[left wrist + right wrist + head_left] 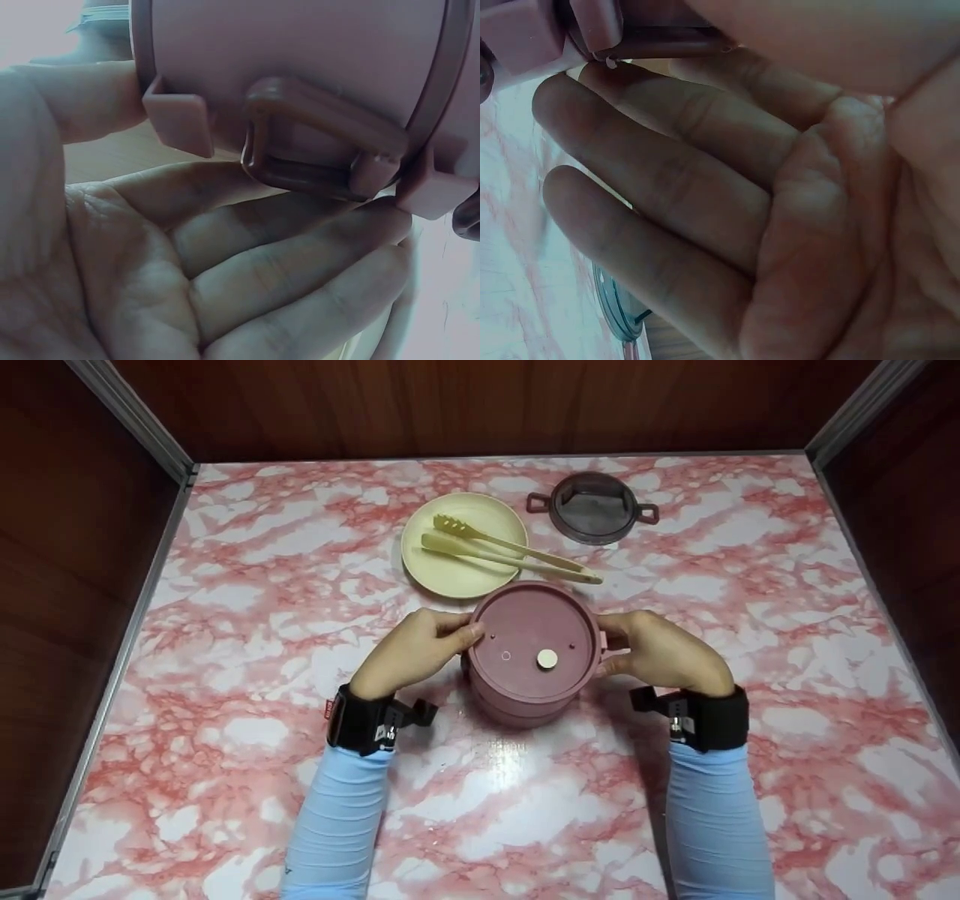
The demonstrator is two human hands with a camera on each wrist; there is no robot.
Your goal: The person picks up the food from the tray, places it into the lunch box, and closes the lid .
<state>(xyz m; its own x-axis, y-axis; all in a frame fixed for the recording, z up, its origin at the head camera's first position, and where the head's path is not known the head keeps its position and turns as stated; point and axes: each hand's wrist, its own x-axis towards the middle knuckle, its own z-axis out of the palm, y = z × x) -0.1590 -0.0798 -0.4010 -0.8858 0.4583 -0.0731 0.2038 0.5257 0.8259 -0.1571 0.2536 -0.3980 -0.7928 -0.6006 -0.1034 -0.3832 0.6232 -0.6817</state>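
A pink lidded pot (534,641) with a small pale knob (547,659) on its flat lid is between my hands. My left hand (416,651) holds its left side, thumb on the lid's rim and the other fingers lower down. In the left wrist view those fingers extend beneath a loop handle (322,135) and pink clips (180,124). On the opposite side, my right hand (660,649) grips the pot around its right handle (613,652). Fingertips reach the pot's underside area in the right wrist view. Whether the pot touches the table cannot be told.
Behind the pot, a cream plate (431,574) bears tongs (517,555) whose joined end overhangs its right rim. A round dark glass-topped piece (592,514) with two side loops lies at the back right. Wood-grain panels (480,409) border the marbled table (262,810).
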